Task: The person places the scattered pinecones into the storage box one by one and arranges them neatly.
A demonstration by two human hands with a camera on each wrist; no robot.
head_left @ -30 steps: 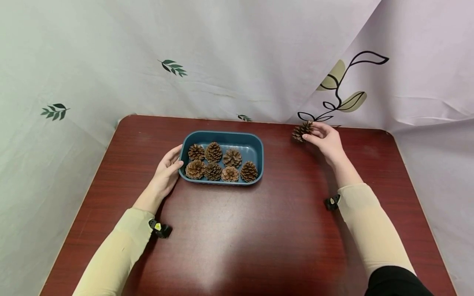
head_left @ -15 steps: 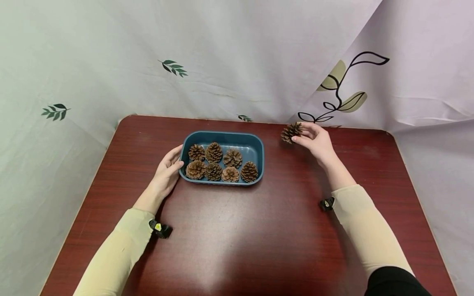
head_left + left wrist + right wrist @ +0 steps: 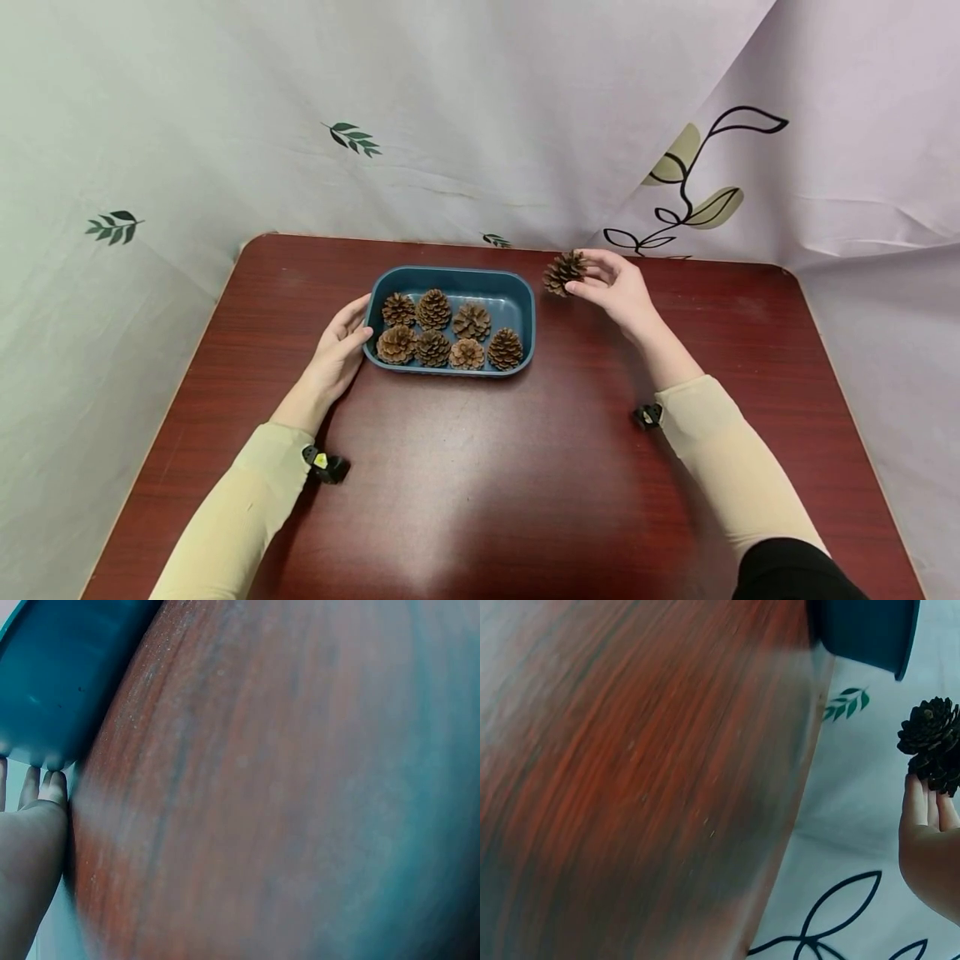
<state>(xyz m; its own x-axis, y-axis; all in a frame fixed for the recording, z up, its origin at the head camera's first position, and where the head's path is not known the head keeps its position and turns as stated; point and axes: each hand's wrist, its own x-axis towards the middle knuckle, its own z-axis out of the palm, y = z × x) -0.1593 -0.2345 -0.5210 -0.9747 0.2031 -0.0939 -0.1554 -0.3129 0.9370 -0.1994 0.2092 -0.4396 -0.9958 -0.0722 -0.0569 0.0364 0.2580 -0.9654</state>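
Observation:
A blue plastic basin [image 3: 450,372] holds several brown pine cones, most of them along its near side. My left hand [image 3: 333,354] rests against the basin's left end, fingers fairly straight along the outer wall and thumb at the rim. In the left wrist view, fingertips [image 3: 52,784] meet the outside of the basin [image 3: 67,675]. To the right of the basin, my right hand [image 3: 618,292] holds another pine cone [image 3: 564,273] between thumb and fingers, above the table. The right wrist view shows this pine cone [image 3: 934,742] at the fingertips, with the basin [image 3: 866,630] beyond it.
The dark red wooden table [image 3: 465,483] reaches back to a pale curtain [image 3: 480,125] printed with leaves, hanging right behind its far edge. Inside the basin, blue floor shows at the back right. Each wrist wears a small black camera.
My right hand has moved left with the pine cone, from the table's back right to near the basin's right end. The left hand and the basin have stayed in place.

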